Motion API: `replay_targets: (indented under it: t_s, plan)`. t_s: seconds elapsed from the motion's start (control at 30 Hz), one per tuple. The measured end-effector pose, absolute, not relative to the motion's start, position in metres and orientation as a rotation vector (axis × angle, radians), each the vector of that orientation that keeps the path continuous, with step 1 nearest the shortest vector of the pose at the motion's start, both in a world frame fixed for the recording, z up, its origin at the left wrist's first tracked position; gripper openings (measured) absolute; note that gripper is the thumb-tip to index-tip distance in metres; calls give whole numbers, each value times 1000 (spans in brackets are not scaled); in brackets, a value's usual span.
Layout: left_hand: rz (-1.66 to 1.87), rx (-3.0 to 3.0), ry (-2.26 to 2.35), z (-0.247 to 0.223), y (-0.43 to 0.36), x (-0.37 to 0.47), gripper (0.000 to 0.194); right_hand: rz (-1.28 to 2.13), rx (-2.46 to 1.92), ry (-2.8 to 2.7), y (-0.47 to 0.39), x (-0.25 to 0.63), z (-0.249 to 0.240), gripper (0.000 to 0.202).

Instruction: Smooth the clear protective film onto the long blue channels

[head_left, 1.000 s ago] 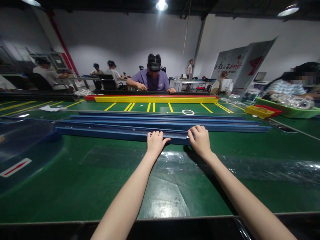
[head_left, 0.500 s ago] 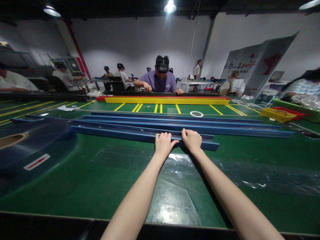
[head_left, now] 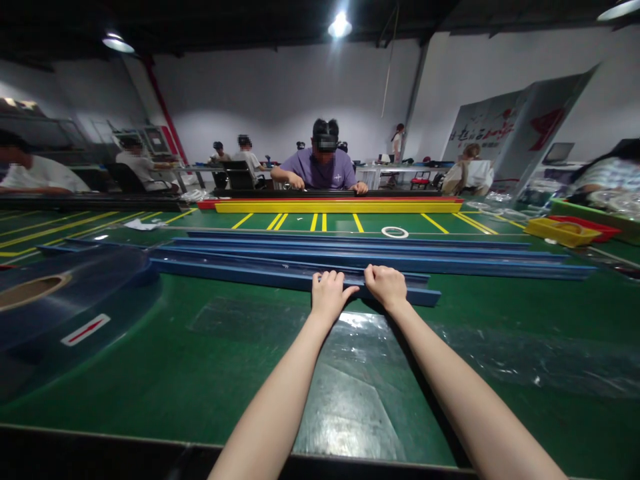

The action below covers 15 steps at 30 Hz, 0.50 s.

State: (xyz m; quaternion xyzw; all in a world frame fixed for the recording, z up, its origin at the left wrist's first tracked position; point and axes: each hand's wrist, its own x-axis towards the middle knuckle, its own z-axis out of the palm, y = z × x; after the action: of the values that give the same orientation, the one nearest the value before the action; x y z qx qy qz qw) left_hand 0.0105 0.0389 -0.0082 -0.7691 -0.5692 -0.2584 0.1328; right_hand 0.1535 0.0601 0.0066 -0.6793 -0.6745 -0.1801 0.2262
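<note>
Your right hand (head_left: 386, 287) has drawn in beside your left hand (head_left: 329, 295), baring the right end of the blue channel (head_left: 240, 275).
That channel lies at twelve o'clock: your left hand grasps its near wall; your right is curled over it, any pinch hidden. Its far-left end nears the roll (head_left: 97, 287) at ten, with other channels (head_left: 450, 259) just behind. Surface (head_left: 200, 373) shows beyond the bared end at one, clear film (head_left: 505, 353) at two.
</note>
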Motion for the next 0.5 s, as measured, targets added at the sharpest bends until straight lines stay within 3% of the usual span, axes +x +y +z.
replay_targets:
  t_s: [0.5]
  plan:
    - [-791,-2240,-1571,-2,39,4,37,-546,-1830,-1930,57,179,7,44]
